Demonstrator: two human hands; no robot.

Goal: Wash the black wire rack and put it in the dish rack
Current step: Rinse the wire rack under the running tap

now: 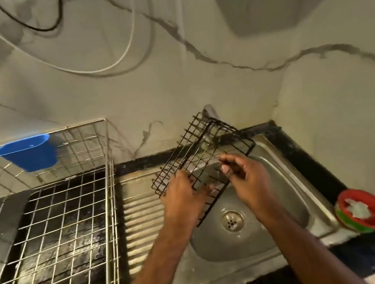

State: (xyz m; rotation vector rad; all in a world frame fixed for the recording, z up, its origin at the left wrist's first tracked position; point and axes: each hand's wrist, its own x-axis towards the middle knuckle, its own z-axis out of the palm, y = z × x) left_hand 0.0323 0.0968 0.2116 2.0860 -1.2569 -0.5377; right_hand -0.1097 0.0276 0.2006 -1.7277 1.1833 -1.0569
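Head view, only one available.

Progress: mid-wash, I'd say. Black wire rack [199, 157] is held tilted over the sink [292, 201], far end up by the tap [209, 110], near corner hanging above the drain [231, 220]. Can't tell whether water is running; too blurred. Dish rack [47, 231] sits on the worktop [230, 279] left of the sink, well apart from the wire rack, with nothing in it but a blue cup [28, 153] hooked on its back wall. So the placing step isn't done; rinse and transfer remain, by my read.

Hands:
- Left hand [182, 195] is on the wire rack's near-left edge, fingers curled round the wires and carrying the weight. Forearm comes up from bottom centre.
- Right hand [245, 173] is at the rack's right-middle, thumb and fingers [226, 166] pinched on a wire or something small against it. Can't tell if it holds a scrubber. Palm faces left, wrist above the basin.

Red-and-green tub [364, 211] with something white in it, probably soap, sits right of the sink, untouched.
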